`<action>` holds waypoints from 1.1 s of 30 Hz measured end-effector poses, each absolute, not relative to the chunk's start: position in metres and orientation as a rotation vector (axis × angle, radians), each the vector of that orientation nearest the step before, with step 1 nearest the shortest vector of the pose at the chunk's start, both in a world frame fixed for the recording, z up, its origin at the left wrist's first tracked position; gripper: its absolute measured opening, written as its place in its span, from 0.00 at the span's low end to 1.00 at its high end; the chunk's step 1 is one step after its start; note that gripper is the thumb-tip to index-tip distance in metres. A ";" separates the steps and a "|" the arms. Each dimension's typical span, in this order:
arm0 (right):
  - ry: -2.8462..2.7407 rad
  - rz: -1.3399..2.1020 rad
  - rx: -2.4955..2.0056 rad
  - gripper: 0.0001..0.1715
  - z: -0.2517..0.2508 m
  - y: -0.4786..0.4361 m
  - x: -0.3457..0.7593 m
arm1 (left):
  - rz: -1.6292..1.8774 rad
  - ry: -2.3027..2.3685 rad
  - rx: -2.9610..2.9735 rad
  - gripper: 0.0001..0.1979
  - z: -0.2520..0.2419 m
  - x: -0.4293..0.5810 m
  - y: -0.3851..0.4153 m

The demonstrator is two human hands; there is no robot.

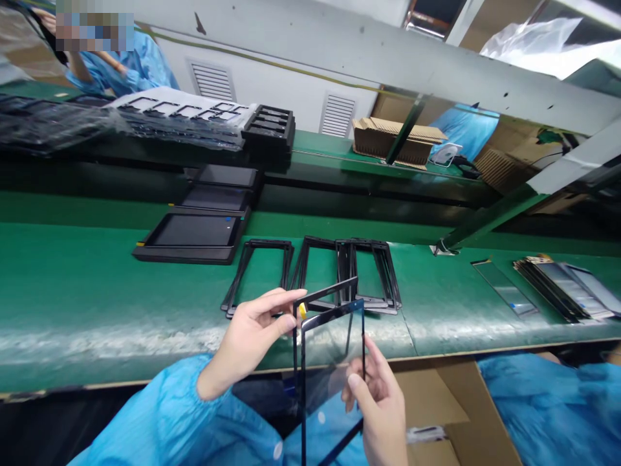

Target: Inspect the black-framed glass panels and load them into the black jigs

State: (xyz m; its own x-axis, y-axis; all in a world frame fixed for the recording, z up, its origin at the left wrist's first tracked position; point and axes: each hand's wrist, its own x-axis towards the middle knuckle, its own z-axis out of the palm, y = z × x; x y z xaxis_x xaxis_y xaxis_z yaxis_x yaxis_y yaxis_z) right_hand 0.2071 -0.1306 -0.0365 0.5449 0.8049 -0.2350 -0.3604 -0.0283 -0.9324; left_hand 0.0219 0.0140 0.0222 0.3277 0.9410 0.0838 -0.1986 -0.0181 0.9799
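Note:
My left hand (252,336) and my right hand (381,414) hold up a clear glass panel with a black border (330,369), gripping it by its left and right edges. A small yellow tab (302,311) sits at the panel's upper left corner, beside my left fingers. Below the panel, several black open frames (257,275) lie flat on the green workbench (97,310), close behind my left hand. Further left, a dark screen sits in a black tray (191,236).
Stacked glass panels (563,291) and a single panel (504,288) lie on the bench at right. A shelf above holds black trays (268,129) and cardboard (398,139). A cardboard box (431,408) stands below the bench edge. A co-worker in a blue smock (121,68) is at far left.

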 end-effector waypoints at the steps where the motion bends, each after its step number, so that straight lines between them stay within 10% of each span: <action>1: -0.437 0.993 -1.279 0.35 -0.037 -0.131 0.206 | 1.084 0.796 1.244 0.16 0.022 0.022 0.014; 33: -0.523 0.913 -1.415 0.41 -0.035 -0.132 0.210 | 0.838 0.763 0.927 0.23 0.003 0.021 0.007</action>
State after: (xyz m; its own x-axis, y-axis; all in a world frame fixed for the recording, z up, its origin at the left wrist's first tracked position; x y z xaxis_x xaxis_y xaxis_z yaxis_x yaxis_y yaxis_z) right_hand 0.2098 -0.1320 -0.0348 0.5758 0.7918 -0.2037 -0.2242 -0.0866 -0.9707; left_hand 0.0210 0.0065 0.0035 0.4646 0.8638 -0.1950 -0.2741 0.3497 0.8959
